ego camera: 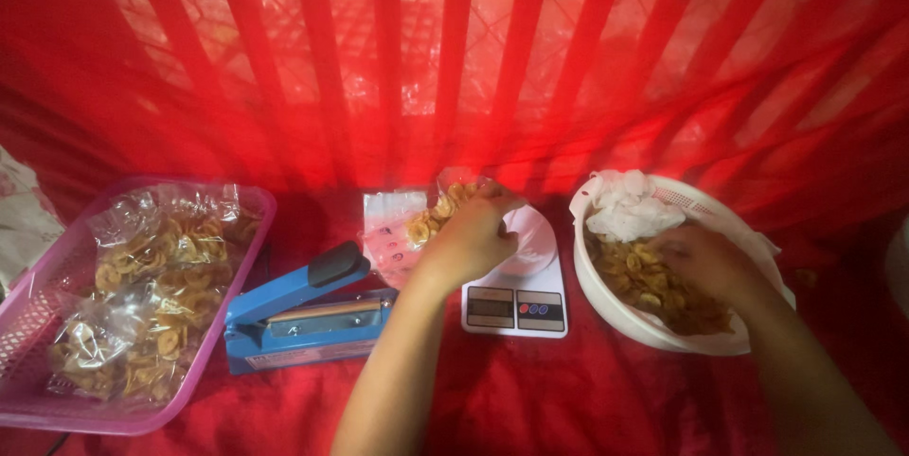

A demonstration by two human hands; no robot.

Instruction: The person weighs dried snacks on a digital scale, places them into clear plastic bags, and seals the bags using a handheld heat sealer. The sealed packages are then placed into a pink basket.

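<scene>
Bag point(428, 221) of yellow chips, clear plastic, sits on the white scale point(516, 297) at centre of the red cloth point(568, 390); its mouth is up and partly filled, tilted toward the left edge of the pan. Left hand point(473, 238) rests on the bag, fingers curled round its top, holding it closed-fisted at the mouth; thumb side hidden, so how tight the grip is cannot be told. Right hand point(705, 262) is down inside the white bowl point(625, 314) to the right of the scale, fingers bent into the loose chips point(653, 286); whether they have closed on a handful is not visible. White plastic liner or wad point(625, 205) lies at the bowl's back rim. Judged progress: the bag in hand appears part-way filled and not yet sealed; the scale display is too dim to tell anything from. Blue heat sealer point(303, 309) lies just left of the scale, arm down, untouched. A small flat stack of empty bags point(388, 229) lies behind the sealer, touching the bag in hand. Farther left, a pink basket point(28, 342) holds several filled bags point(161, 276), so a batch seems done; the bowl is about half full, so a fair amount looks left to do. Red draped curtain point(454, 58) behind.
</scene>
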